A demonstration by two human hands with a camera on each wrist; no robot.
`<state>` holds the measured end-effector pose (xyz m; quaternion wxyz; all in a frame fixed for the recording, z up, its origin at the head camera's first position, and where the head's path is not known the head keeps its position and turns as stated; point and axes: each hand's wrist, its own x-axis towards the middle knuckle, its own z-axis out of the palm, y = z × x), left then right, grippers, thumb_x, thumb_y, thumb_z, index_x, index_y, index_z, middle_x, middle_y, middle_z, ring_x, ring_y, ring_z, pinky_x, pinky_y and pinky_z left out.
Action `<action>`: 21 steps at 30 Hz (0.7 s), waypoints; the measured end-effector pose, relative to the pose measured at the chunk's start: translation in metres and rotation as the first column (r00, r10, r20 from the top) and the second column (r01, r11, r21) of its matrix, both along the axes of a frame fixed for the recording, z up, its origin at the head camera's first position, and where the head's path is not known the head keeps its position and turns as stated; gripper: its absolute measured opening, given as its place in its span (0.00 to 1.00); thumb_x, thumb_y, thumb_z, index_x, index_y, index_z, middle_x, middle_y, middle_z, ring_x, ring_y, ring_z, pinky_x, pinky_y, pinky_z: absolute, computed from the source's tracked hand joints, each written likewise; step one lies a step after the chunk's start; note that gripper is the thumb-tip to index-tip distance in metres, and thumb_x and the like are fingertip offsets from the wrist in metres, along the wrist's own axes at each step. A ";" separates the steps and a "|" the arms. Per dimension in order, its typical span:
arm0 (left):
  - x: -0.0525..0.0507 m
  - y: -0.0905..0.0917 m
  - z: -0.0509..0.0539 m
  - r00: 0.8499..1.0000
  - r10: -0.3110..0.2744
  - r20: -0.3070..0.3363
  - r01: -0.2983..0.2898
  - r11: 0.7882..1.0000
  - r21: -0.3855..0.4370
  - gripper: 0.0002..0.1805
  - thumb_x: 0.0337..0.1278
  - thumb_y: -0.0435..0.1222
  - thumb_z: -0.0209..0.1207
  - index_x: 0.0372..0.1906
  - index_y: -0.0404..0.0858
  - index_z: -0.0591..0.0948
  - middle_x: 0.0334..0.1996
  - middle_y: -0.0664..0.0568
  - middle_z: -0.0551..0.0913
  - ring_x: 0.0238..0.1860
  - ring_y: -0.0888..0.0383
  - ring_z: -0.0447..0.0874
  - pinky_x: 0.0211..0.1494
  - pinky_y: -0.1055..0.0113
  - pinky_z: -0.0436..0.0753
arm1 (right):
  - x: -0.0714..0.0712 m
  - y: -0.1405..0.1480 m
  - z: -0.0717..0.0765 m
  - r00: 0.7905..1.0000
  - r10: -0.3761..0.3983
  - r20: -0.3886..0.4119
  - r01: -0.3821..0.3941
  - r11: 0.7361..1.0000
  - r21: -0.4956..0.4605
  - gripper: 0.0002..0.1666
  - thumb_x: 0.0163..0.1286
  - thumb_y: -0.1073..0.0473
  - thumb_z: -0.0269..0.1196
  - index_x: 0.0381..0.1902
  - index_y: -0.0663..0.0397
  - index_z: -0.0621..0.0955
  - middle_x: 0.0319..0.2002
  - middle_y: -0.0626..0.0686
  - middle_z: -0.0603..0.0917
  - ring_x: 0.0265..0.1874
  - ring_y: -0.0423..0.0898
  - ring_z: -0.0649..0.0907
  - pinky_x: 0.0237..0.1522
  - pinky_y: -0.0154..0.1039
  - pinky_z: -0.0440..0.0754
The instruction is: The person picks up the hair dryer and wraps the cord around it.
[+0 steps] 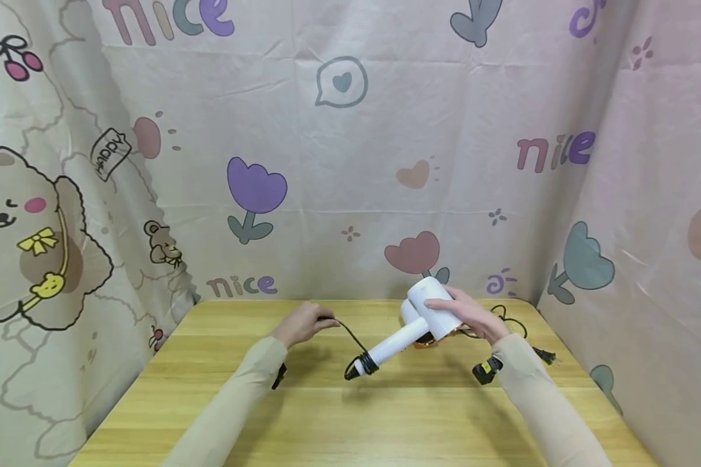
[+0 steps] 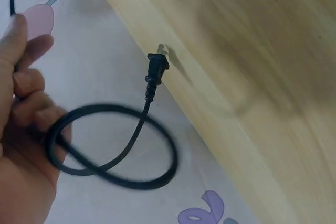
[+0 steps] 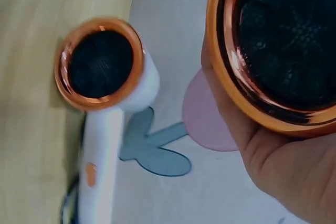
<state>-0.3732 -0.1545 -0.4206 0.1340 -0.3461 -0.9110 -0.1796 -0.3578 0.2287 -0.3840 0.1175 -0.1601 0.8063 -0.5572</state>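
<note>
My right hand point(image 1: 472, 315) grips the head of a white hair dryer point(image 1: 398, 342), held tilted above the table with its handle toward the lower left. Black cord point(image 1: 367, 363) is wound around the handle's end. A stretch of that cord runs up to my left hand point(image 1: 305, 324), which pinches it. In the left wrist view, a loop of cord point(image 2: 170, 156) and a two-pin plug point(image 2: 157, 69) hang beside the left hand point(image 2: 26, 124). The right wrist view shows the held dryer's dark grille point(image 3: 294, 35) with a copper rim, and the right hand point(image 3: 283, 166) around it.
A second white dryer point(image 3: 102, 166) with a copper rim lies on the wooden table point(image 1: 339, 415), partly behind the held one. Its black cord point(image 1: 516, 321) curls at the back right, where a plug point(image 1: 544, 355) lies. Patterned cloth point(image 1: 339, 155) hangs behind and at both sides.
</note>
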 end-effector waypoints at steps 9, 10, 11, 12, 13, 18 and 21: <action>0.002 0.013 0.007 0.972 0.111 -0.207 -0.102 0.993 0.053 0.05 0.60 0.41 0.65 0.36 0.44 0.87 0.32 0.57 0.85 0.30 0.63 0.82 0.34 0.69 0.82 | 0.001 -0.026 0.003 0.956 -0.090 -0.279 0.142 0.974 0.174 0.49 0.53 0.52 0.75 0.66 0.63 0.63 0.47 0.65 0.79 0.37 0.52 0.84 0.32 0.44 0.87; 0.003 0.015 0.008 0.969 0.113 -0.221 -0.102 0.993 0.063 0.05 0.59 0.40 0.65 0.36 0.44 0.87 0.31 0.57 0.84 0.30 0.63 0.82 0.34 0.69 0.82 | 0.002 -0.028 0.003 0.942 -0.118 -0.315 0.186 0.963 0.195 0.51 0.52 0.50 0.75 0.67 0.62 0.63 0.47 0.65 0.79 0.38 0.52 0.83 0.33 0.43 0.86; 0.004 0.016 0.009 0.966 0.115 -0.232 -0.101 0.992 0.069 0.05 0.59 0.40 0.66 0.35 0.44 0.88 0.31 0.57 0.84 0.29 0.63 0.82 0.34 0.69 0.81 | 0.003 -0.031 0.004 0.924 -0.153 -0.349 0.237 0.948 0.211 0.53 0.51 0.49 0.75 0.68 0.61 0.62 0.47 0.64 0.79 0.39 0.53 0.83 0.33 0.42 0.86; 0.005 0.017 0.009 0.963 0.114 -0.243 -0.098 0.992 0.075 0.05 0.59 0.40 0.66 0.35 0.44 0.88 0.30 0.58 0.84 0.29 0.63 0.81 0.33 0.69 0.81 | 0.003 -0.033 0.004 0.907 -0.183 -0.380 0.279 0.935 0.217 0.53 0.51 0.49 0.75 0.68 0.60 0.62 0.47 0.64 0.79 0.40 0.54 0.83 0.34 0.42 0.85; 0.007 0.018 0.010 0.962 0.109 -0.251 -0.092 0.993 0.080 0.04 0.59 0.39 0.66 0.35 0.44 0.88 0.29 0.58 0.84 0.28 0.64 0.81 0.32 0.69 0.81 | 0.004 -0.035 0.004 0.886 -0.224 -0.406 0.332 0.918 0.219 0.53 0.50 0.48 0.75 0.68 0.59 0.62 0.46 0.63 0.80 0.40 0.54 0.82 0.35 0.43 0.84; 0.013 0.024 0.014 0.964 0.081 -0.252 -0.066 0.996 0.067 0.06 0.61 0.39 0.64 0.36 0.43 0.89 0.26 0.58 0.84 0.24 0.66 0.77 0.29 0.72 0.78 | 0.008 -0.042 0.001 0.786 -0.403 -0.468 0.528 0.832 0.170 0.55 0.48 0.39 0.75 0.68 0.52 0.63 0.44 0.59 0.81 0.39 0.55 0.82 0.36 0.42 0.80; 0.016 0.029 0.016 0.970 0.065 -0.235 -0.054 0.997 0.049 0.07 0.63 0.40 0.62 0.36 0.43 0.89 0.26 0.58 0.85 0.23 0.68 0.76 0.27 0.75 0.77 | 0.008 -0.045 -0.002 0.743 -0.487 -0.459 0.593 0.797 0.114 0.58 0.48 0.34 0.74 0.71 0.48 0.62 0.45 0.57 0.81 0.40 0.54 0.82 0.35 0.41 0.79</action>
